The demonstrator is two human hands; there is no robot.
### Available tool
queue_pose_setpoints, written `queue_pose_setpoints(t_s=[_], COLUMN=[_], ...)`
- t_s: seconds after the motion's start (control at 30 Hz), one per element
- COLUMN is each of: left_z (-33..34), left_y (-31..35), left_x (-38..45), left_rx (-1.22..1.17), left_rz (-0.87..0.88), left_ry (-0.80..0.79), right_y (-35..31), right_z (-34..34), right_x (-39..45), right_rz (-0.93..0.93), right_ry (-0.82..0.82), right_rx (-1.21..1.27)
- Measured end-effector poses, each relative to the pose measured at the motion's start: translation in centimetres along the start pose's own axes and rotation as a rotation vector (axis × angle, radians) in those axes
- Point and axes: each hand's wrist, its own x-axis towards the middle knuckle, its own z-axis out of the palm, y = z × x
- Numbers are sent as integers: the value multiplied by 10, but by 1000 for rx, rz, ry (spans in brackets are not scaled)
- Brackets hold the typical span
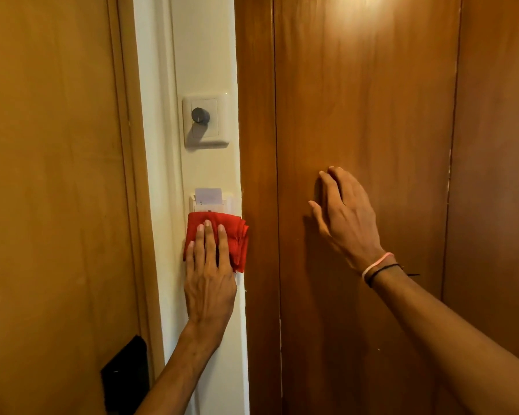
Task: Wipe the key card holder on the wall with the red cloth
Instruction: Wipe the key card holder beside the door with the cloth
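Observation:
A white key card holder [231,204] is mounted on a narrow cream strip of wall, with a pale card [208,195] sticking up out of its slot. A folded red cloth [237,235] covers the holder's lower half. My left hand [209,271] lies flat on the cloth, fingers stretched upward, pressing it against the wall. My right hand [343,214] rests open and flat on the brown wooden panel [372,115] to the right, holding nothing.
A white plate with a dark round knob [200,115] sits on the wall above the holder. A wooden door [48,175] stands at the left, with a black lock unit [126,375] near its lower edge.

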Motion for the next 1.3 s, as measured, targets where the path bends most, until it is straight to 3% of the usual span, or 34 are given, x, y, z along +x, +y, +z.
queue_pose_setpoints(t_s=[0.17, 0.27, 0.4, 0.47, 0.7, 0.83, 0.93, 1.07, 1.2, 1.3], left_z=[-4, 7, 10, 13, 13, 14, 12, 21, 13, 20], left_y=[5, -2, -17, -15, -21, -28, -30, -25, -29, -25], left_x=[25, 7, 10, 0, 15, 13, 25, -2, 28, 4], left_rx=[-175, -185, -250, -295, -331, -260, -287, -280, -331, -265], left_rz=[-28, 22, 57, 51, 20, 95, 27, 118, -4, 133], left_ry=[21, 10, 117, 74, 103, 97, 108, 72, 129, 116], right_y=[9, 8, 3, 1, 4, 4, 3, 6, 5, 6], right_z=[27, 41, 57, 63, 73, 76, 77, 79, 79, 78], right_x=[-11, -11, -11, -12, -8, -9, -7, -10, -9, -9], right_rz=[-92, -71, -50, -23, -33, -43, -34, -54, -50, -58], right_ry=[7, 72, 120, 140, 201, 226, 226, 245, 233, 235], right_rx=[-92, -94, -172, -203, -248, -259, -262, -264, -255, -254])
